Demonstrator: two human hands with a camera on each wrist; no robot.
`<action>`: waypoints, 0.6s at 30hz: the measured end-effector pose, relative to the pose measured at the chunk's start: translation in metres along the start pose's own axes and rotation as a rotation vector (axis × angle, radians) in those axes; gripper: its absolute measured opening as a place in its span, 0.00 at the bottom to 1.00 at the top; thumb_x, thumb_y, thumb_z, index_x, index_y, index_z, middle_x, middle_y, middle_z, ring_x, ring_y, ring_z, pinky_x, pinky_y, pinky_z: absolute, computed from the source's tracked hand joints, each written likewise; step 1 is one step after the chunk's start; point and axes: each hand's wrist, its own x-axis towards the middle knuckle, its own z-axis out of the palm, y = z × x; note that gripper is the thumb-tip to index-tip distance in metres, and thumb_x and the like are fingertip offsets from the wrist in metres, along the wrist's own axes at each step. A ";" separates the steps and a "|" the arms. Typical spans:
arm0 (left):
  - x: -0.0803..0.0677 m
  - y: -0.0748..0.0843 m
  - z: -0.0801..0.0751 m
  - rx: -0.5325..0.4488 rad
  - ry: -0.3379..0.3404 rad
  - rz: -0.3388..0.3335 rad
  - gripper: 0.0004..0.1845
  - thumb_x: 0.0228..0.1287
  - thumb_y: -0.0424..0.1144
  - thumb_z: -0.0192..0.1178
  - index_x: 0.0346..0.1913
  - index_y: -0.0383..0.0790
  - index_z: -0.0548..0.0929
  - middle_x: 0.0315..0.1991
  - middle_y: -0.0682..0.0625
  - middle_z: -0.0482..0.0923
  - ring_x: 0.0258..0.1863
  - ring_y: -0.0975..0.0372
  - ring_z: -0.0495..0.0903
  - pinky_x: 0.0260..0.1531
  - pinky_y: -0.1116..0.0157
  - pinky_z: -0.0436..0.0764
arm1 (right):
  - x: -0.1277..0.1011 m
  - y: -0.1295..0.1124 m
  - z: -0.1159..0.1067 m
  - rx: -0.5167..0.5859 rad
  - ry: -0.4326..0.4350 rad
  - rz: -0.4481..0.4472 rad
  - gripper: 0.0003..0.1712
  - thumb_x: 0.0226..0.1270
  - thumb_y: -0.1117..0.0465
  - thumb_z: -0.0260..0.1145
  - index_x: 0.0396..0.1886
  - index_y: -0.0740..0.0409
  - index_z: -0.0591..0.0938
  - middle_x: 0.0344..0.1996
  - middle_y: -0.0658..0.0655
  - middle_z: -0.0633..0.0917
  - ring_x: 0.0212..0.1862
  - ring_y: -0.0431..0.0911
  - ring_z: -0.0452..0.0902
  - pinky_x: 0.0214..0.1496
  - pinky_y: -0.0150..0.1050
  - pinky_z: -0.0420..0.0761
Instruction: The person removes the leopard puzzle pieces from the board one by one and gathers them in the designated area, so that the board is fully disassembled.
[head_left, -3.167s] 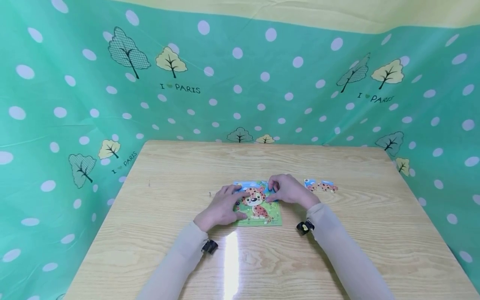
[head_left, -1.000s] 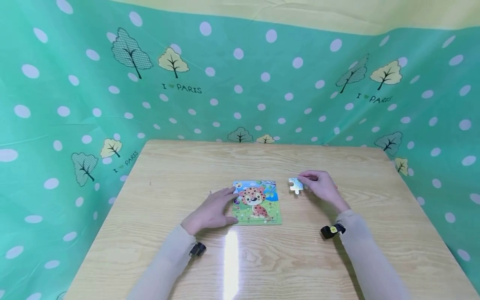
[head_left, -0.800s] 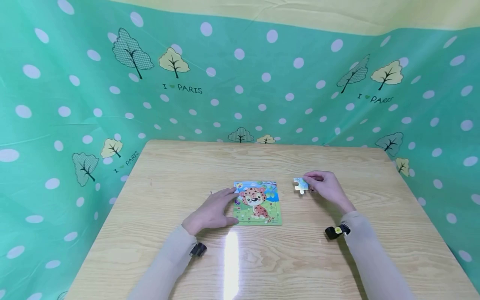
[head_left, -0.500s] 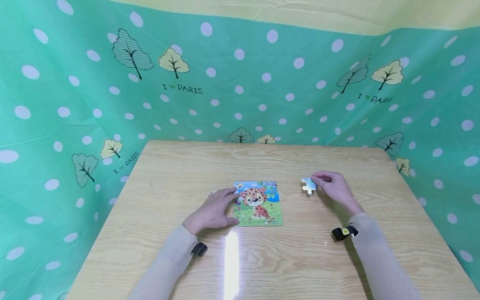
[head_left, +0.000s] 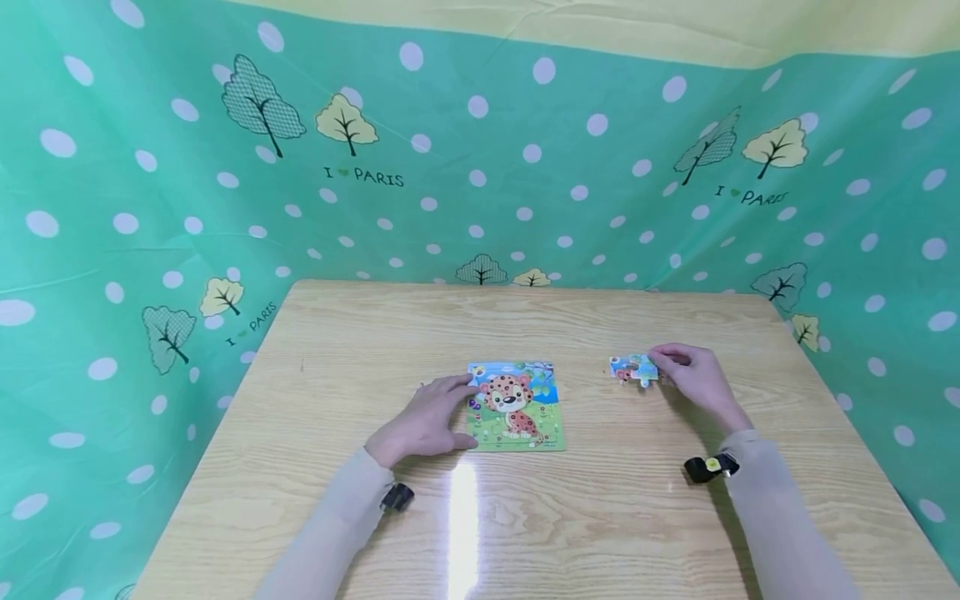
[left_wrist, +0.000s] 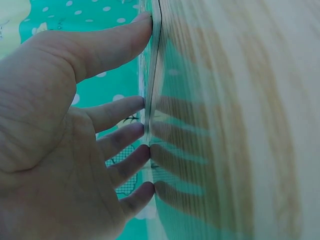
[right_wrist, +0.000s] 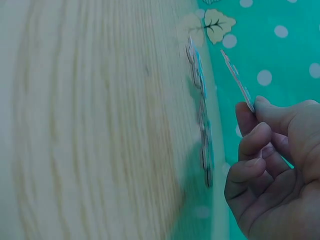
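Observation:
In the head view a square jigsaw puzzle (head_left: 516,429) with a spotted leopard cub on green grass lies on the table. My left hand (head_left: 423,423) rests at its left side, thumb and fingers extended and touching its edge. Out to the right, my right hand (head_left: 697,379) pinches a light-blue puzzle piece (head_left: 645,367) between thumb and fingertips. From the right wrist view, this held piece (right_wrist: 236,79) is tilted and apart from the table, above several loose pieces (right_wrist: 202,120). A few of those loose pieces (head_left: 618,364) show past the held one; the others are hidden.
The wooden table (head_left: 360,333) has a bright light reflection (head_left: 463,533) near its front. A green polka-dot cloth (head_left: 480,208) with printed trees hangs behind and along both sides. Each wrist carries a small black camera (head_left: 705,469).
From the puzzle's upper right corner, my right hand has moved right with the pinched piece, stopping over the loose pieces. My left hand shifted slightly left off the picture, then stayed at the edge.

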 end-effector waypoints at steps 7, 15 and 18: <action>0.001 0.001 0.000 0.012 0.001 -0.003 0.47 0.60 0.50 0.78 0.80 0.43 0.69 0.85 0.42 0.57 0.84 0.42 0.55 0.83 0.34 0.51 | 0.001 0.014 -0.010 -0.023 0.044 0.042 0.36 0.81 0.36 0.58 0.67 0.63 0.82 0.54 0.65 0.87 0.45 0.42 0.80 0.42 0.30 0.80; 0.001 0.001 0.000 0.010 -0.002 -0.004 0.47 0.61 0.50 0.77 0.80 0.42 0.69 0.85 0.42 0.57 0.84 0.42 0.55 0.83 0.34 0.51 | 0.000 0.031 -0.021 -0.048 0.092 0.095 0.36 0.84 0.38 0.55 0.70 0.64 0.80 0.63 0.69 0.83 0.57 0.54 0.78 0.50 0.36 0.75; 0.000 0.001 0.001 0.009 -0.003 -0.007 0.47 0.61 0.50 0.77 0.80 0.42 0.69 0.85 0.42 0.57 0.84 0.42 0.55 0.83 0.34 0.51 | -0.002 0.039 -0.026 -0.059 0.093 0.117 0.38 0.84 0.37 0.53 0.71 0.65 0.78 0.64 0.71 0.82 0.60 0.58 0.77 0.50 0.36 0.74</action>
